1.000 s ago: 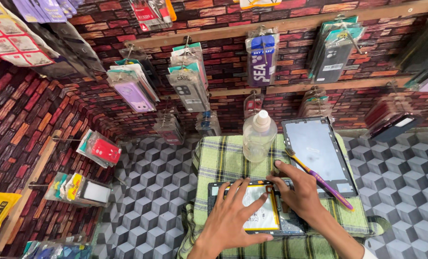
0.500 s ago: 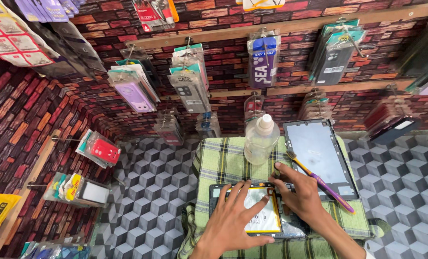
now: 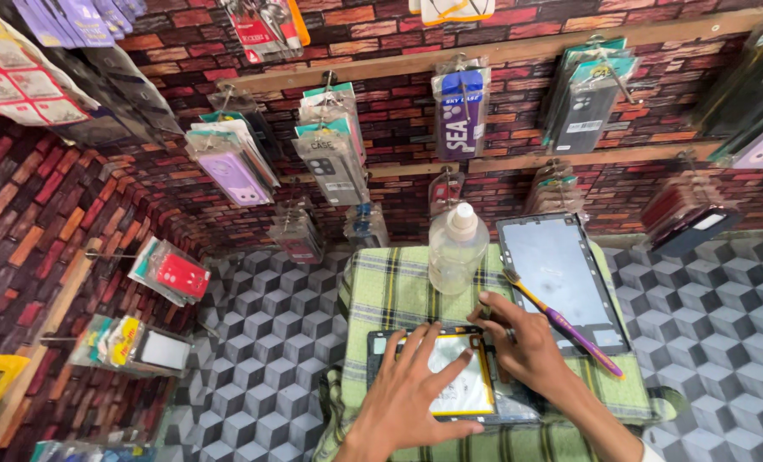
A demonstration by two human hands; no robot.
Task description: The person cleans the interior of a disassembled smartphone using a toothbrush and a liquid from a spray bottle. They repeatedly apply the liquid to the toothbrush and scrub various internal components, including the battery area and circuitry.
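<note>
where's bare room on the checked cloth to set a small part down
Bare checked cloth lies left of the clear bottle, above the opened phone. Crowded on the right: screen panel, toothbrush, right hand.

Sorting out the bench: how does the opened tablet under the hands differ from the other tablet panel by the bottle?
The opened dark tablet with a pale battery lies crosswise, both hands on it; the blank grey tablet panel lies lengthwise, untouched by hands. The first shows its insides; the second shows a plain face with a purple toothbrush across it. Both rest flat on the green checked cloth.

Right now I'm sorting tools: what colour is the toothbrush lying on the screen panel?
Purple handle with a yellow neck, toothbrush, clearest in the head view.
</note>
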